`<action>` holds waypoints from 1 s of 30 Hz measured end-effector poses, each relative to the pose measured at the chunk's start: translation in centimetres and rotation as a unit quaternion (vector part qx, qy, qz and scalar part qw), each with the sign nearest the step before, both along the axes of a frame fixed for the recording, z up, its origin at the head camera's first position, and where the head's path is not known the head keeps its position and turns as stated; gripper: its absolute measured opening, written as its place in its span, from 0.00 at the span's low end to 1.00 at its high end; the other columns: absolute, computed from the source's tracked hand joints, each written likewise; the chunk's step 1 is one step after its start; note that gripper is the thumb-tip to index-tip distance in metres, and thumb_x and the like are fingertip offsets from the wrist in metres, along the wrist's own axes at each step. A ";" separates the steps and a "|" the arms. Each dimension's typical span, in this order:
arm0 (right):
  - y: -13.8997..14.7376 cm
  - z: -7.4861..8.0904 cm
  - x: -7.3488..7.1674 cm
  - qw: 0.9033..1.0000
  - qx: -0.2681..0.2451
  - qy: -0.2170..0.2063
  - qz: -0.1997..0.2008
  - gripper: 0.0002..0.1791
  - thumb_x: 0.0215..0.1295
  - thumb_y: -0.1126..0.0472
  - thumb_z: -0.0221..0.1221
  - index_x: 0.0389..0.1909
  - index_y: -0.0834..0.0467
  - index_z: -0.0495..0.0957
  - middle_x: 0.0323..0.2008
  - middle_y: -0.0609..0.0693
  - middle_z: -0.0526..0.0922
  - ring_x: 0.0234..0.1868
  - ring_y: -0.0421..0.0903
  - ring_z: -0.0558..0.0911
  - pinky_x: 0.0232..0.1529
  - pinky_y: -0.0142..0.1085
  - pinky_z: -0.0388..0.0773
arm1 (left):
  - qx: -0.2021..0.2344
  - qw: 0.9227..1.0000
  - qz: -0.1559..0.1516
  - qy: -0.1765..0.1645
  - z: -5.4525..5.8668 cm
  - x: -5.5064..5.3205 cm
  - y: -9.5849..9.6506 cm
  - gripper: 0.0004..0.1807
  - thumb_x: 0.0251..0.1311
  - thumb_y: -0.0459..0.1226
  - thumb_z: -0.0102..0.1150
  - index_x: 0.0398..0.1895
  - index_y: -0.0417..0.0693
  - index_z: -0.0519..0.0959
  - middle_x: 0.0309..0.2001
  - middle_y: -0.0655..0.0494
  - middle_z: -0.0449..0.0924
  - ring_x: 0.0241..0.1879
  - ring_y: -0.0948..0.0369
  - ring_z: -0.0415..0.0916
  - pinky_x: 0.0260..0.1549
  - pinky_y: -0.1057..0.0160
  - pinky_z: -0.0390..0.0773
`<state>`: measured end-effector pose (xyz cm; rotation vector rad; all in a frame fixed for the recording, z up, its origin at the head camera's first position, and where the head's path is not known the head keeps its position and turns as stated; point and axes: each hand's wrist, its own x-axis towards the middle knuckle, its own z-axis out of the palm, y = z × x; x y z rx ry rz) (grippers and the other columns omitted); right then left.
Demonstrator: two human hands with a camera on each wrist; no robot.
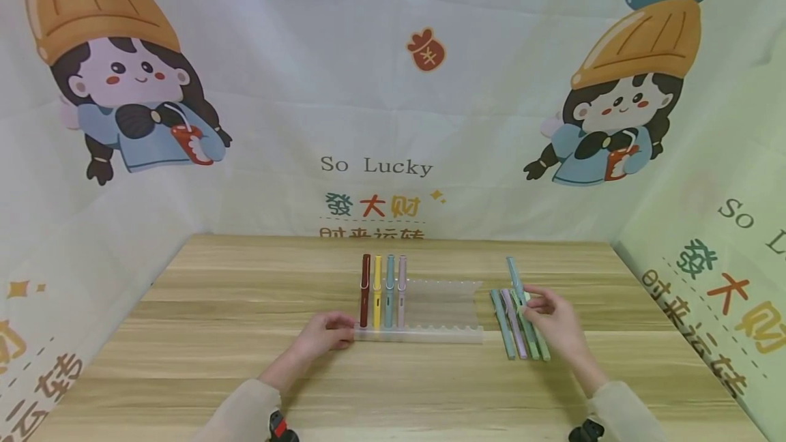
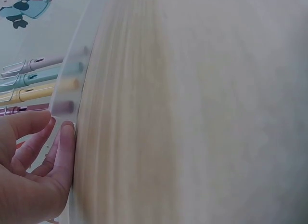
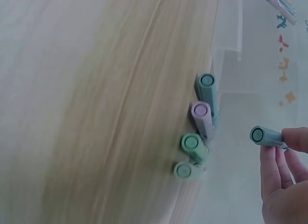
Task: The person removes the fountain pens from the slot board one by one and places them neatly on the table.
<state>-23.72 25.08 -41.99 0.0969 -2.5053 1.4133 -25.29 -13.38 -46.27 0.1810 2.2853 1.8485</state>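
Note:
A clear plastic pen rack (image 1: pixel 442 336) lies on the table, bearing dark red (image 1: pixel 365 292), yellow (image 1: pixel 377 292), blue-green (image 1: pixel 389 292) and light purple (image 1: pixel 402 292) pens side by side at its left part. My left hand (image 1: pixel 328 331) holds the rack's left front corner between thumb and fingers; the left wrist view shows the fingertips against its end. Between thumb and fingers, my right hand (image 1: pixel 555 319) pinches a blue pen (image 3: pixel 269 136), raised over several loose pens. Those are a blue-green pen (image 3: pixel 208 91), a purple pen (image 3: pixel 202 115) and two green pens (image 3: pixel 192 143).
The wooden table (image 1: pixel 245 278) reaches back to a printed cloth (image 1: pixel 276 121) that hangs behind and at both sides. Notches line the rack's front rail to the right of the standing pens. The loose pens lie right of the rack.

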 end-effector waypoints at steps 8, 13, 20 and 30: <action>1.8 0.0 0.2 0.999 0.033 0.013 -0.024 0.18 0.53 0.72 0.57 0.47 0.70 0.71 0.31 0.60 0.77 0.32 0.48 0.76 0.28 0.27 0.74 | -0.001 1.000 0.002 -0.001 0.0 0.0 0.0 0.11 0.52 0.25 0.54 0.39 0.28 0.73 0.35 0.48 0.76 0.33 0.58 0.74 0.35 0.60 0.78; 2.8 -0.3 0.3 0.998 0.047 0.005 -0.038 0.19 0.53 0.70 0.58 0.47 0.68 0.71 0.30 0.58 0.78 0.30 0.42 0.75 0.27 0.27 0.73 | -0.001 1.000 0.001 0.001 0.0 -0.1 0.0 0.10 0.52 0.24 0.54 0.39 0.28 0.73 0.34 0.48 0.76 0.32 0.58 0.74 0.34 0.61 0.78; 4.0 -0.7 0.4 0.997 0.071 -0.014 -0.042 0.19 0.53 0.70 0.57 0.48 0.69 0.71 0.30 0.58 0.79 0.29 0.44 0.76 0.26 0.29 0.71 | 0.005 1.000 0.003 -0.001 -0.1 -0.1 0.0 0.11 0.52 0.25 0.54 0.39 0.27 0.73 0.34 0.49 0.76 0.32 0.58 0.74 0.34 0.61 0.78; 4.8 -1.1 0.6 0.992 0.105 -0.064 -0.017 0.18 0.52 0.70 0.55 0.45 0.71 0.70 0.25 0.53 0.76 0.26 0.45 0.73 0.24 0.34 0.71 | 0.007 1.000 0.004 -0.004 -0.1 -0.1 0.0 0.11 0.52 0.25 0.55 0.40 0.28 0.73 0.35 0.48 0.76 0.33 0.57 0.74 0.35 0.60 0.78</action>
